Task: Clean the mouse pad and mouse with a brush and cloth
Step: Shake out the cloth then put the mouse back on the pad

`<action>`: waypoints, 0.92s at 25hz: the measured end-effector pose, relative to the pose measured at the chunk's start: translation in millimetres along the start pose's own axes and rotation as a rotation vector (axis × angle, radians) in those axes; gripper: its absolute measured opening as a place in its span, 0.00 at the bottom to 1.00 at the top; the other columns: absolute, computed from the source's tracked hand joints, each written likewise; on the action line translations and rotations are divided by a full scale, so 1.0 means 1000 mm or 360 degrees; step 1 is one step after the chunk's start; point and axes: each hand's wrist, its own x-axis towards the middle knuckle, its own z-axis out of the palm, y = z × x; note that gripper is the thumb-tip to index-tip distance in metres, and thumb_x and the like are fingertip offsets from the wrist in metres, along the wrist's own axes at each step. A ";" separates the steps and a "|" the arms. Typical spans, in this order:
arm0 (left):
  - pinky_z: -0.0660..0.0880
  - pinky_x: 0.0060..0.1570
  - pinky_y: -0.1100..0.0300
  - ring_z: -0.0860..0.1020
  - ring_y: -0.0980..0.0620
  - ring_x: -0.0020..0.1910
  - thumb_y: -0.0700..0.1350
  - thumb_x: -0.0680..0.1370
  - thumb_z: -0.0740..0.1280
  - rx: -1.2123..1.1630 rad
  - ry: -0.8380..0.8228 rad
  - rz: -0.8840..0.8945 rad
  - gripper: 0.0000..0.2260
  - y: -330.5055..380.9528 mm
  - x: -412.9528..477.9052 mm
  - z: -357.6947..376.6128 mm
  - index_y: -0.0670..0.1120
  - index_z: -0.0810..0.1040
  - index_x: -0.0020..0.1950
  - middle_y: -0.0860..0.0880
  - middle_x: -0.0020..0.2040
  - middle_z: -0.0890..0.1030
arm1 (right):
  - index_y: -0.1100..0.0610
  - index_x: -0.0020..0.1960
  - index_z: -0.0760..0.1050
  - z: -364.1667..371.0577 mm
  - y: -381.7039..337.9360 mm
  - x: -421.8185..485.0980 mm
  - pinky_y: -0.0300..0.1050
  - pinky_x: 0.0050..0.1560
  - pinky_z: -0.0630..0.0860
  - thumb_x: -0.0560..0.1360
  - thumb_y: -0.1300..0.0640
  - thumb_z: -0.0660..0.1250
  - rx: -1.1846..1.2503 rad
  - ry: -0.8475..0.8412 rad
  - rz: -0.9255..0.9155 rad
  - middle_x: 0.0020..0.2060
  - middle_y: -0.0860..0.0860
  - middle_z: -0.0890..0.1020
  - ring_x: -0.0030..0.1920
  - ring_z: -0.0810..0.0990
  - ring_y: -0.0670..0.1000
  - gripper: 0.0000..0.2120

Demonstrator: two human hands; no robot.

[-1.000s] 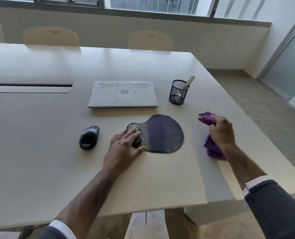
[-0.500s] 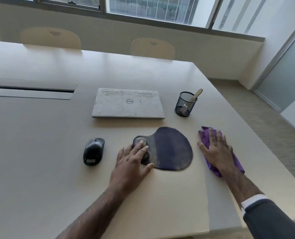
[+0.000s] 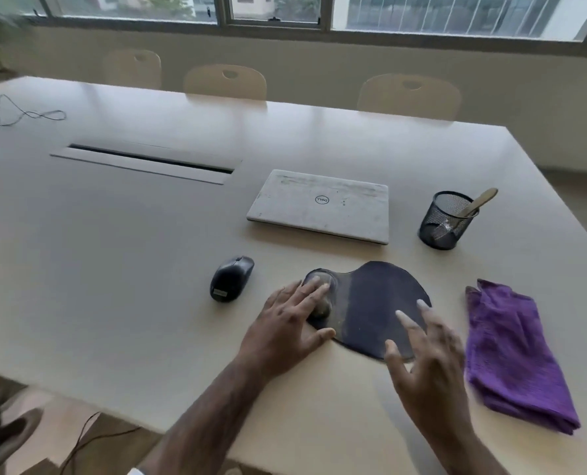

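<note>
Your left hand (image 3: 285, 330) lies flat, fingers straight, pressing the wrist-rest end of the mouse pad (image 3: 377, 310). Your right hand (image 3: 425, 365) is spread wide and holds nothing, fingertips over the pad's near right edge; contact cannot be told. The purple cloth (image 3: 511, 354) lies just right of your right hand, the mouse (image 3: 232, 277) left of your left. Beyond your right hand, the brush (image 3: 473, 204) leans in a mesh cup (image 3: 446, 221).

Large beige table (image 3: 114, 269); pale chairs (image 3: 225, 82) along far side; window band (image 3: 275, 10) above beige wall (image 3: 319, 56); daylight.
</note>
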 end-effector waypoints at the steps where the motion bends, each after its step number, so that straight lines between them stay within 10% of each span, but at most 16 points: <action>1: 0.54 0.79 0.55 0.54 0.55 0.81 0.65 0.80 0.62 -0.0005 0.0036 0.0014 0.33 0.001 -0.004 -0.003 0.60 0.55 0.82 0.61 0.82 0.56 | 0.55 0.69 0.77 0.008 -0.011 0.000 0.60 0.76 0.60 0.75 0.44 0.58 0.0018 -0.0071 -0.0047 0.74 0.58 0.71 0.75 0.68 0.59 0.28; 7: 0.64 0.75 0.46 0.66 0.46 0.78 0.54 0.84 0.58 0.0064 0.0824 -0.0185 0.23 -0.083 -0.033 -0.056 0.48 0.70 0.78 0.49 0.77 0.71 | 0.53 0.70 0.76 0.054 -0.105 0.025 0.60 0.79 0.58 0.77 0.44 0.60 0.0075 -0.0213 -0.0277 0.75 0.55 0.72 0.77 0.66 0.55 0.25; 15: 0.40 0.79 0.42 0.43 0.45 0.83 0.69 0.76 0.32 0.0337 0.0032 -0.0727 0.39 -0.212 -0.026 -0.083 0.54 0.44 0.84 0.50 0.85 0.46 | 0.50 0.79 0.62 0.125 -0.252 0.057 0.63 0.75 0.62 0.78 0.33 0.49 -0.0156 -0.0483 -0.0202 0.81 0.59 0.60 0.80 0.58 0.65 0.35; 23: 0.33 0.78 0.42 0.37 0.46 0.82 0.67 0.80 0.41 0.0315 -0.0093 -0.0803 0.34 -0.215 -0.021 -0.084 0.55 0.39 0.83 0.51 0.84 0.37 | 0.57 0.70 0.74 0.165 -0.273 0.067 0.61 0.63 0.74 0.73 0.49 0.67 -0.0330 -0.0330 -0.0024 0.74 0.63 0.70 0.70 0.72 0.65 0.26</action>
